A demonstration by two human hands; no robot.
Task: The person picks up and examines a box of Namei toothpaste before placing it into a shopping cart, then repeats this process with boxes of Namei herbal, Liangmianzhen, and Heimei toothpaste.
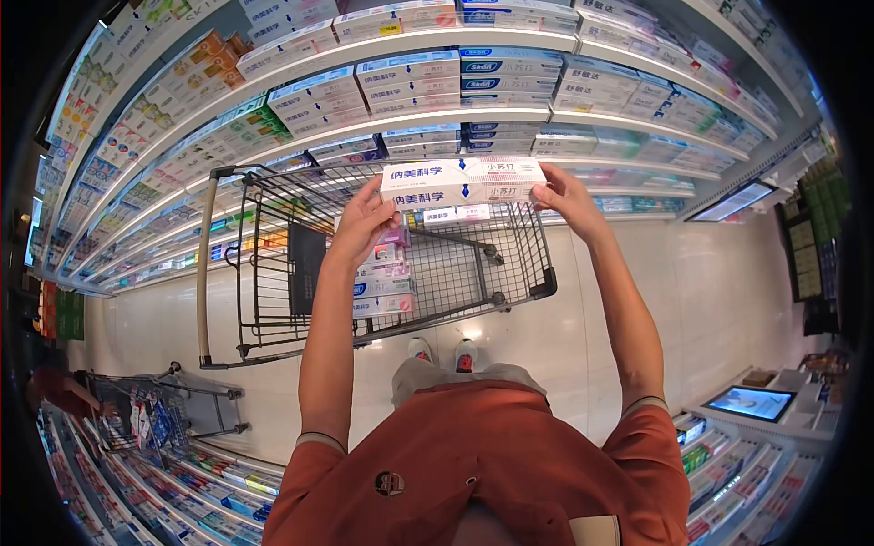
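Left hand (362, 223): I grip the toothpaste box (462, 181), frame centre.
Right hand (564, 197): grasps its other end.
Cart (273, 273): below.

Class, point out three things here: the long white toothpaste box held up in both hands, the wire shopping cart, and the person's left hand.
Long white toothpaste box (462, 181), head view, middle of its front face.
Wire shopping cart (521, 247), head view, right side mesh.
Left hand (364, 223), head view, back of the hand.
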